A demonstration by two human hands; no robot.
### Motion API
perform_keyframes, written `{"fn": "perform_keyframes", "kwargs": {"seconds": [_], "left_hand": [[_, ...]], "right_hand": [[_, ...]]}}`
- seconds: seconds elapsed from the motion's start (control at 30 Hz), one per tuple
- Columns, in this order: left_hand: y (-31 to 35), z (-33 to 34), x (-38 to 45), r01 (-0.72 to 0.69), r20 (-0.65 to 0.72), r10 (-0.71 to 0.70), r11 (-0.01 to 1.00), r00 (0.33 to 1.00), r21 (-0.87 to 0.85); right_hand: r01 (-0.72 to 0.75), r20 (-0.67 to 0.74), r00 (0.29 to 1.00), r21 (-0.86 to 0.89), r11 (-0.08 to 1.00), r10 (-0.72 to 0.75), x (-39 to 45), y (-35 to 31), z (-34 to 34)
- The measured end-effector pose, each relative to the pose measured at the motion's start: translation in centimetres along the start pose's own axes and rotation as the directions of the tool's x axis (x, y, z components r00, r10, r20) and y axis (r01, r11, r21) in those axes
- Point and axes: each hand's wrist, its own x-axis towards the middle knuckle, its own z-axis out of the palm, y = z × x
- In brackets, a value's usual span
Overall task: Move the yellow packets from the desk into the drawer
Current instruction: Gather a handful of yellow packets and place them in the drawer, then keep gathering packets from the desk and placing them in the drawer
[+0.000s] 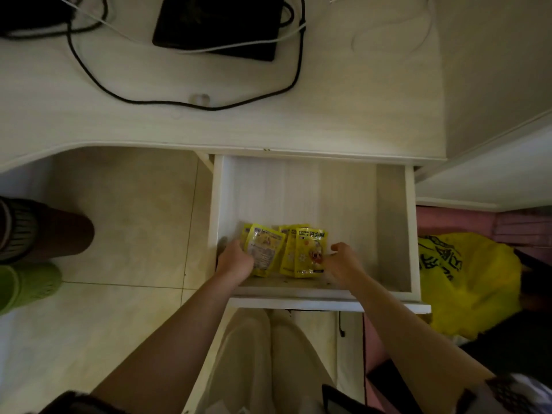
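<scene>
Two bare hands are reached down into the open white wooden drawer [394,222], near its front wall. The left hand [236,259] is curled round the edge of a glossy yellow printed packet [264,249], which is held tilted against the drawer floor. The right hand [343,262] is set just beside a small overlapping stack of yellow printed packets [307,252], its fingers bent at the stack's right edge; whether the stack is actually gripped cannot be told. All the packets seen lie inside the drawer. Above, on the pale wood-grain desk [358,115], a flat black device [218,25] is crossed by a looping black cable [89,76] and a thin white cable [239,46]. A crumpled yellow plastic bag [472,279] lies to the drawer's right.
</scene>
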Motion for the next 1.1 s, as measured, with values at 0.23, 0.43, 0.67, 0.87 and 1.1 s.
{"fn": "perform_keyframes", "kwargs": {"seconds": [0.23,0.43,0.67,0.87,1.1], "left_hand": [[0.7,-2.7,-4.9,-0.15,-0.053,0.145,0.985,0.988,-0.086],[-0.9,-6.1,-9.3,-0.288,-0.292,0.245,0.951,0.924,-0.115],[-6.1,-9.4,-13.4,-0.239,-0.483,0.177,0.969,0.857,-0.068],[-12.1,-12.2,-15.3,-0.062,-0.597,-0.022,0.991,0.802,-0.119],[-20.2,-17.1,-16.1,0.028,-0.636,-0.149,0.98,0.758,-0.196]], "right_hand": [[0.216,-0.014,0.975,-0.188,0.958,-0.222,-5.7,-1.5,-2.4],[0.439,-0.001,0.885,-0.327,0.837,-0.465,-10.5,-3.6,-1.8],[0.653,0.17,0.71,-0.522,0.549,-0.684,-14.6,-8.0,2.8],[0.761,0.357,0.581,-0.559,0.331,-0.732,-18.2,-12.2,9.0],[0.804,0.507,0.5,-0.573,0.159,-0.702,-21.9,-17.6,18.1]]}}
